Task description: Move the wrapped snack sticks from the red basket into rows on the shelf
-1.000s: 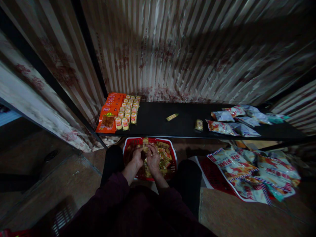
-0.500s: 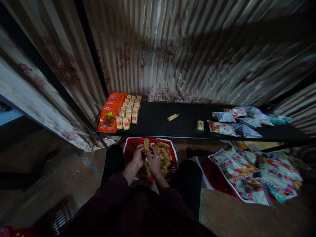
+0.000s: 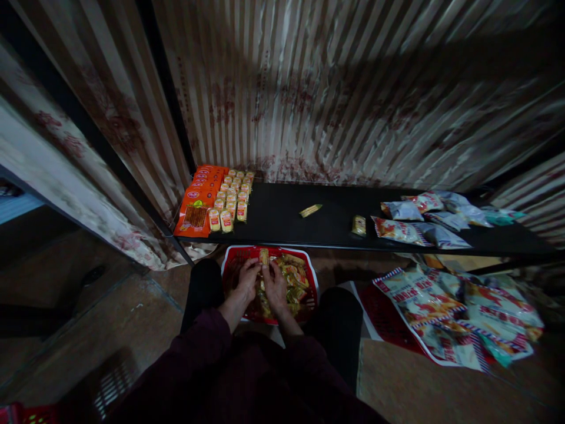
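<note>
A red basket (image 3: 229,254) on the floor between my knees holds several small yellow snack packets (image 3: 295,280). My left hand (image 3: 246,281) and my right hand (image 3: 274,285) are side by side over the basket, fingers curled, together gripping one upright yellow packet (image 3: 263,257). Above the basket runs a low black shelf (image 3: 282,219). Rows of like yellow packets (image 3: 230,197) stand at the shelf's left end beside orange packs (image 3: 196,203).
Two loose packets (image 3: 310,210) (image 3: 358,225) lie mid-shelf. Crisp bags (image 3: 419,221) crowd the shelf's right end, and bigger red-and-white bags (image 3: 445,312) lie on the floor at right. Corrugated metal sheeting (image 3: 335,88) backs the shelf. Another red basket's corner (image 3: 26,414) shows bottom left.
Both hands have risen slightly from among the packets and now hold one packet upright between them. The view has shifted a little.
</note>
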`<state>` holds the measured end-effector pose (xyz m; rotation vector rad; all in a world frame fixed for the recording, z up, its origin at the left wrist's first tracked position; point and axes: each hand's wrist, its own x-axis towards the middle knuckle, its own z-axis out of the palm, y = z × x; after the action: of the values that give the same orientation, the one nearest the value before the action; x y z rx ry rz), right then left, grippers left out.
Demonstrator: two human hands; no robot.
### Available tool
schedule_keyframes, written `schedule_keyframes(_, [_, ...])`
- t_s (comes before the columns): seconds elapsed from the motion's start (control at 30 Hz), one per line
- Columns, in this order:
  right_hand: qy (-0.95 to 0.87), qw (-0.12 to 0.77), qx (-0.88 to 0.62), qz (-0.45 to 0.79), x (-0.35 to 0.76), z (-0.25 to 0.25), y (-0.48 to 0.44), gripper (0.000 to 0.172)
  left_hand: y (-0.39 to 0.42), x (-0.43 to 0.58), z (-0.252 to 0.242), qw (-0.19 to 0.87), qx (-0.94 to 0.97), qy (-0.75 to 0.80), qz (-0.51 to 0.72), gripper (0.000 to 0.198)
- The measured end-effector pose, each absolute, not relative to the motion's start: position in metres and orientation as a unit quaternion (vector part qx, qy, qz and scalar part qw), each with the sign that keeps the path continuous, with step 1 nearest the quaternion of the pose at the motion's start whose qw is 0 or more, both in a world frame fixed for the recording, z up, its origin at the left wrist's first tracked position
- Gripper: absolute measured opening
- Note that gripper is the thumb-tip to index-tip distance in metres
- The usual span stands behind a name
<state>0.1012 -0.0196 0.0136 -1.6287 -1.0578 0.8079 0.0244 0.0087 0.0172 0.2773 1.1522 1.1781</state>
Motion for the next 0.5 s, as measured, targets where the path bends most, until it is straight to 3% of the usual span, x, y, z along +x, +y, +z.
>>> schedule_keyframes(0.23, [-0.414, 0.516, -0.668, 0.342, 0.099, 0.014, -0.015, 0.041, 0.011, 0.023, 0.028, 0.61, 0.18, 0.527, 0.563, 0.016])
schedule_keyframes(0.5, [-0.405, 0.535, -0.664, 0.33, 0.098, 0.011, -0.011, 0.044, 0.015, 0.021, 0.035, 0.557, 0.266, 0.531, 0.58, 0.024])
